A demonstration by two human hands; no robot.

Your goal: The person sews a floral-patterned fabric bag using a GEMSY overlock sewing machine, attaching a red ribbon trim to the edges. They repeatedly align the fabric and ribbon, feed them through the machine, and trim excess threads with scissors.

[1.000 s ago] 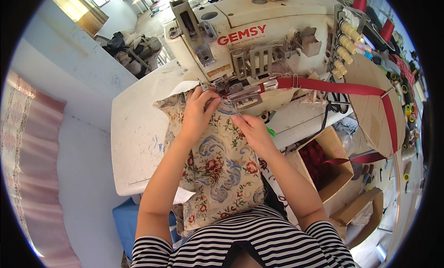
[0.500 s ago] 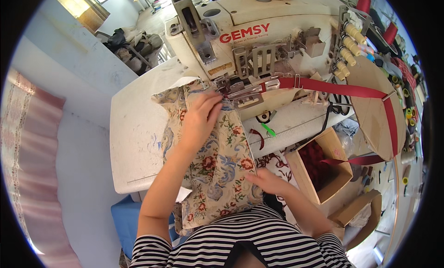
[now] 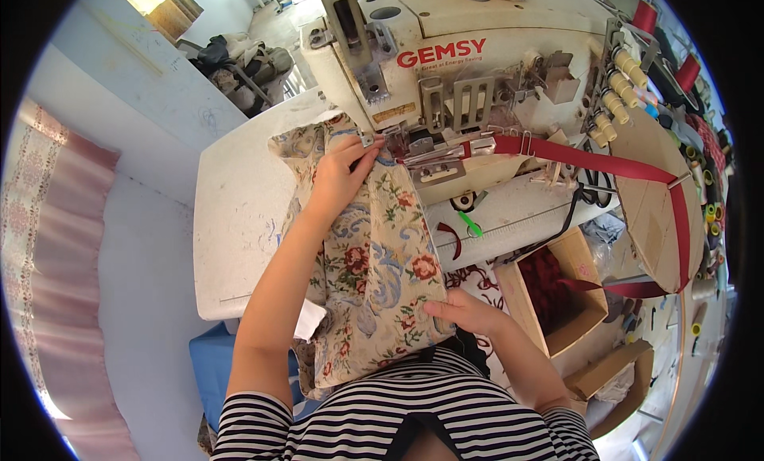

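Observation:
A cream floral tapestry fabric (image 3: 374, 278) stretches from the sewing machine's needle area down to my lap. Close beside the presser foot, my left hand (image 3: 341, 178) has its fingers bent and pressed together on the far edge of the cloth; the fingertips are partly hidden. Lower down, my right hand (image 3: 468, 311) grips the cloth's right edge, thumb on top and fingers underneath. A dark red binding tape (image 3: 589, 159) runs from the right into a metal folder (image 3: 438, 155) beside the needle area of the sewing machine (image 3: 446, 55).
On the machine bed lie a green plastic piece (image 3: 471, 224) and a curved red scrap (image 3: 450, 240). An open cardboard box (image 3: 593, 314) with dark red material stands at the right, below thread guides (image 3: 621, 95). A white table (image 3: 239, 206) extends left.
The view has shifted slightly, so the machine sits a little further right and higher. My left hand stays by the needle area, its fingers more bent; my right hand keeps its hold.

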